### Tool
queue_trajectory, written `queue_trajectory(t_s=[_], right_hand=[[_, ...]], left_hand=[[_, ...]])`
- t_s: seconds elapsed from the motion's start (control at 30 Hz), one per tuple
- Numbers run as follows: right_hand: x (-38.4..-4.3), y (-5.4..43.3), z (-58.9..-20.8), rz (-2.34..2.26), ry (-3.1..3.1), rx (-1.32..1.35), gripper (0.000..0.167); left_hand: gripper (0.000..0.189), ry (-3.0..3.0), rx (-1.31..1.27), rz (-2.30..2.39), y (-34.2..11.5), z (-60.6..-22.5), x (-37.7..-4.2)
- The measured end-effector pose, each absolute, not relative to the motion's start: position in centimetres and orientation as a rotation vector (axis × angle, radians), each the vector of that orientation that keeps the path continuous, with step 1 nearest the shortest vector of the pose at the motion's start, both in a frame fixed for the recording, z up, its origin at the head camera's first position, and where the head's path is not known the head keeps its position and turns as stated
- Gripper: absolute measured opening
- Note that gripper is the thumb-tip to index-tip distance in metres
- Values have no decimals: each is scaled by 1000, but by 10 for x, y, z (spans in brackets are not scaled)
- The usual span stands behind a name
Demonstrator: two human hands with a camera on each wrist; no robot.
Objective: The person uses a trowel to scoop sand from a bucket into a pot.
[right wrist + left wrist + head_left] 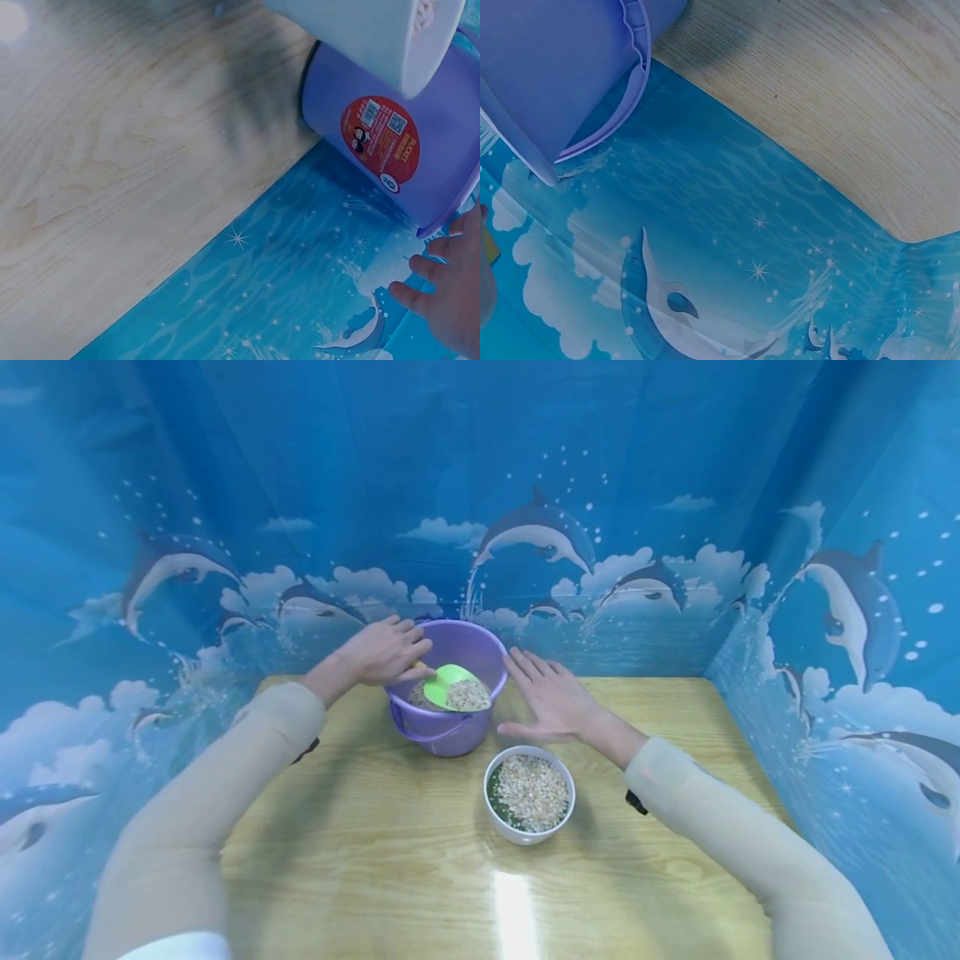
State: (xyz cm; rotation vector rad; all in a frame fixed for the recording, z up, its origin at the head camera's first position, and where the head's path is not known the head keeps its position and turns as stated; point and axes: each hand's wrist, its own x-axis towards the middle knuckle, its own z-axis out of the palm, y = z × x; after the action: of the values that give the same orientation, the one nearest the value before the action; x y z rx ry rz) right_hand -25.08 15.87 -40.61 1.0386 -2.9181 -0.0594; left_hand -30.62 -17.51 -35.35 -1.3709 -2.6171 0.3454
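My left hand [386, 652] grips the handle of a lime-green toy shovel [442, 683] over the purple bucket [442, 739]. The shovel's blade carries a heap of pale gravel-like bits [468, 695] inside the bucket's mouth, and more bits lie below it. In the left wrist view only a sliver of the left hand [486, 289] and a yellow bit of handle [491, 246] show. My right hand [555, 702] has its fingers extended by the bucket's right rim; whether they touch it I cannot tell. Nearer me stands a white bowl [522, 837] holding similar pale bits [532, 792].
Everything stands on a wood-grain table [375, 860]. A blue dolphin-print curtain [480, 468] closes off the back and both sides, right behind the bucket. A red label [381, 139] is on the bucket's side. The bucket's purple handle [634, 97] hangs down.
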Motion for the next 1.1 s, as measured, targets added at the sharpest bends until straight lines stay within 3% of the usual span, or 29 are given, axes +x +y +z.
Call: queue_trajectory(t_s=[1.1], right_hand=[[-181,203,-433,-72,-2721,1257,115]], left_hand=[[50,-2395,-1592,401,-137,-357,-294]])
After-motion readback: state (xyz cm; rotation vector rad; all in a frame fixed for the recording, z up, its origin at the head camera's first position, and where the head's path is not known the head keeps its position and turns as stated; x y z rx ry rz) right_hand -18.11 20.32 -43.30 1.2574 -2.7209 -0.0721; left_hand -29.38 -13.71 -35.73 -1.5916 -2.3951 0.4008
